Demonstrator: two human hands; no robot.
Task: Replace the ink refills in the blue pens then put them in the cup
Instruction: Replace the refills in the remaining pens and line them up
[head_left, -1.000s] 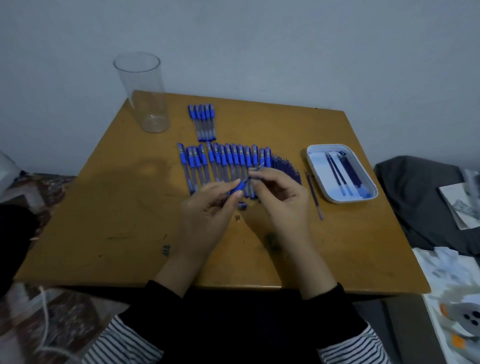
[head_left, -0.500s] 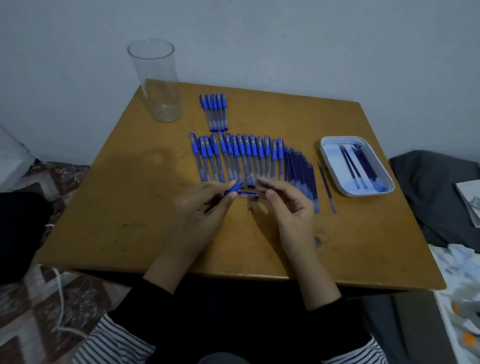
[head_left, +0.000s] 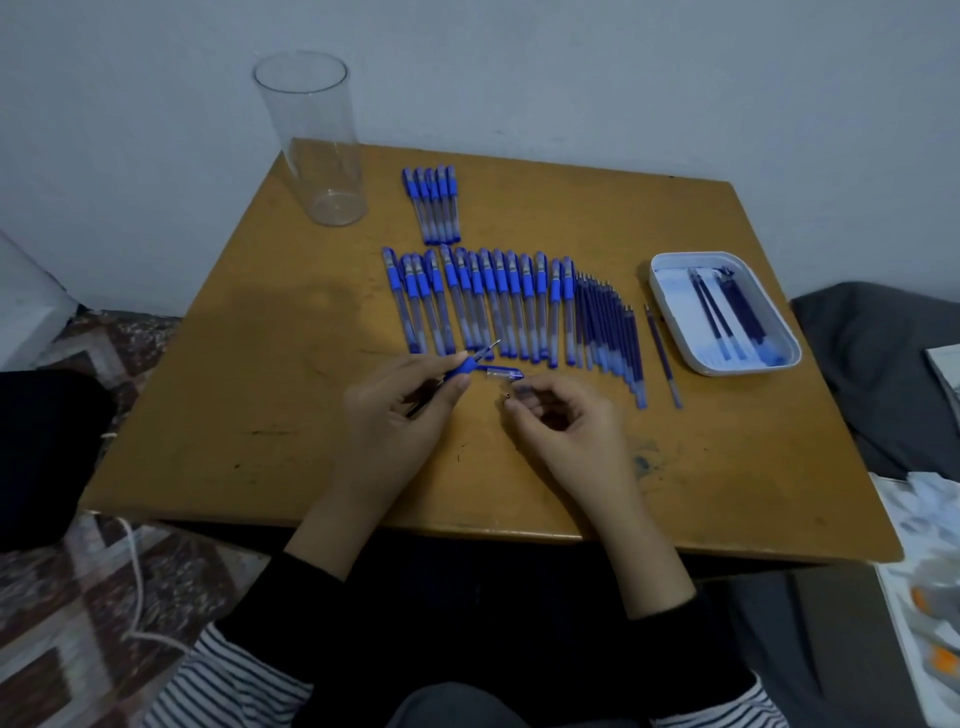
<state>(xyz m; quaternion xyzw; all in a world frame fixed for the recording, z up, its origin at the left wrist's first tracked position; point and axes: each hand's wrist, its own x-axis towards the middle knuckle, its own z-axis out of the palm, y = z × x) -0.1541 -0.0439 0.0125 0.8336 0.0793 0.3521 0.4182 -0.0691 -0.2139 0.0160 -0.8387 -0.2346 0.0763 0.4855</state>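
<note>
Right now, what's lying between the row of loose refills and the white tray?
A single refill lies alone on the table, apart from both the refill row and the white tray; the head view shows it.

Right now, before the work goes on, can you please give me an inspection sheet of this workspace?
Surface: wooden table, marked with stains.
Job's things: empty cup; five pens apart; long pen row; refills; tray holding refills; loose cap.
Clutter: nothing seen.
Hands: left hand holds an uncapped pen; right hand curled, contents unclear.
Cables: white cord on floor.
Surroundings: rug, grey wall, dark cloth.
</note>
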